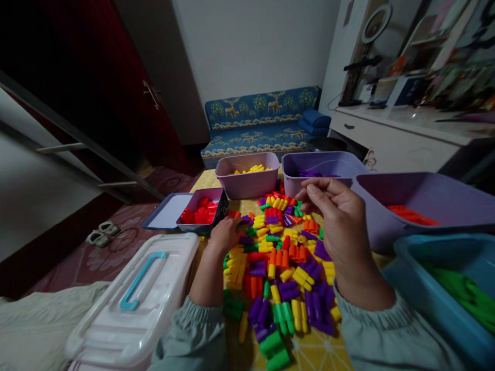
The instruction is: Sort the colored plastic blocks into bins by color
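A loose pile of plastic building blocks (284, 257) in red, orange, yellow, green and purple covers the tabletop before me. My left hand (225, 234) is low at the pile's left edge, beside the dark box of red blocks. Its fingers are closed at a small purple block (245, 219); part of the grip is hidden. Above the right side of the pile I hold my right hand (340, 216) raised, in front of the purple bin (299, 184). The thumb and fingers are curled together there, and anything between them is too hidden to name.
Yellow blocks lie in a pink-purple bin (247, 183), red ones in a dark box (201, 226) with its lid alongside. A large purple bin (436, 188) with orange-red blocks and a blue bin (410, 252) with green blocks line the right. A white lidded box (154, 299) stands left.
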`<state>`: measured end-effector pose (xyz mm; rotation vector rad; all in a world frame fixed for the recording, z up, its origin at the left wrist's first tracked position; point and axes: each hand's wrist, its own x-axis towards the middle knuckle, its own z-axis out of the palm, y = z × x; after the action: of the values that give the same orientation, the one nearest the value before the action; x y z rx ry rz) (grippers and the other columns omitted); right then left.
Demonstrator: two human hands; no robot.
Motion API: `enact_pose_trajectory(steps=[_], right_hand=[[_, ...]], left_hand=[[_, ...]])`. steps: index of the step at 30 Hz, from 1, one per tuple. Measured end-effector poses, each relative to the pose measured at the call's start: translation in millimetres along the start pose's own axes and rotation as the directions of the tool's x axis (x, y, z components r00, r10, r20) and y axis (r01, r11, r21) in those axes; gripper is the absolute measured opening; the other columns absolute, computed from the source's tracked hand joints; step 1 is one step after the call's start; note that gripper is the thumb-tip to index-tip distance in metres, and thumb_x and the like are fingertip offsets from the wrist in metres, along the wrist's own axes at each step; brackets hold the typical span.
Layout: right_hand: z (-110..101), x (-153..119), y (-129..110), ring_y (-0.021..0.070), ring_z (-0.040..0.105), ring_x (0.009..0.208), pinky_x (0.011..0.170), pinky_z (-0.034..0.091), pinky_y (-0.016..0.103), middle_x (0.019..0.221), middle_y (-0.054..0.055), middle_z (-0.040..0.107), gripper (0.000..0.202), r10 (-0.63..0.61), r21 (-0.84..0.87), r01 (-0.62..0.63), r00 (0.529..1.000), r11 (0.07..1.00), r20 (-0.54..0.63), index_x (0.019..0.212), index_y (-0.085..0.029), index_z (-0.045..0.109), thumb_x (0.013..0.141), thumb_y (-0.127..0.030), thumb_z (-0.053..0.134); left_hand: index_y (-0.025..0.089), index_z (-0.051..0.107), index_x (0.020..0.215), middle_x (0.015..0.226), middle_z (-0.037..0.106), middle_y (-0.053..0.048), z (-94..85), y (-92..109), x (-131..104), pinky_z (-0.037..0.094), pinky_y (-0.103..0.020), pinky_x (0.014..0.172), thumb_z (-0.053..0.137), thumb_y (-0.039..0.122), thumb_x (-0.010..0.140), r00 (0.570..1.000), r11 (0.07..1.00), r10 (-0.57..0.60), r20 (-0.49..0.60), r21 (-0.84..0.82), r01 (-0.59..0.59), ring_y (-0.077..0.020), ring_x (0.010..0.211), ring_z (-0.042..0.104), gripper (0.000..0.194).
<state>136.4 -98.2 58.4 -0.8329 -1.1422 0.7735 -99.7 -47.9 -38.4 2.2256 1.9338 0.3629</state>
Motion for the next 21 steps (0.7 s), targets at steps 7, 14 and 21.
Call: enact_pose_trajectory(steps=[7,14,21], right_hand=[[3.6,4.4,22.8,0.0098,0.059,0.055,0.052,0.048,0.022,0.074,0.002,0.067,0.02,0.111,-0.101,-0.101,0.989,0.99,0.097,0.089,-0.017,0.064,0.082,-0.036,0.063],[12.0,-3.6,53.6,0.0144,0.064,0.064,0.057,0.05,0.025,0.087,0.006,0.07,0.034,0.231,-0.526,-0.057,0.935,0.849,0.27,0.11,-0.018,0.062,0.081,-0.036,0.061],[11.0,-3.3,55.8,0.0147,0.061,0.056,0.046,0.046,0.024,0.074,0.004,0.069,0.017,0.307,-0.489,-0.114,0.892,0.865,0.333,0.082,-0.019,0.065,0.079,-0.034,0.062]], left_hand=[[0.019,0.068,0.113,0.09,0.072,-0.008,-1.5,20.8,8.1,0.054,-0.032,0.076,0.061,0.013,0.078,0.973,0.779,-0.183,-0.14,-0.625,0.057,-0.0203,0.08,0.068,0.036],[0.015,0.059,0.106,0.078,0.069,-0.002,-17.4,51.6,-2.2,0.053,-0.023,0.06,0.088,0.032,0.056,0.994,0.051,0.065,0.091,-0.995,0.087,-0.0122,0.064,0.064,0.06],[0.011,0.066,0.1,0.068,0.07,-0.002,-19.6,54.2,-2.1,0.049,-0.021,0.052,0.089,0.039,0.054,0.992,0.088,0.079,0.1,-0.992,0.092,-0.0112,0.051,0.062,0.058]])
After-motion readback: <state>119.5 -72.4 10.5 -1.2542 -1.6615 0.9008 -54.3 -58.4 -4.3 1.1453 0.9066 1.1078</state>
